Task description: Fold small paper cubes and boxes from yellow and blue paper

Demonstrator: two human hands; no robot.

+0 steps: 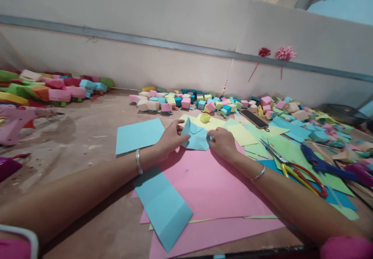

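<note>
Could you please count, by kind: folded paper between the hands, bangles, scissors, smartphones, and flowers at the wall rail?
Folded light-blue paper between left hand and right hand: 1
Silver bangles: 2
Scissors: 1
Smartphone: 1
Flowers: 2
Total: 7

Single view, worn on your head: faces forward and down across bench (96, 123), wall (186, 18) behind filling upper part. Your left forearm (96, 179) and right forearm (279, 189) run in from lower corners, close to lens; folded blue paper (199, 140) near middle, farther off.
</note>
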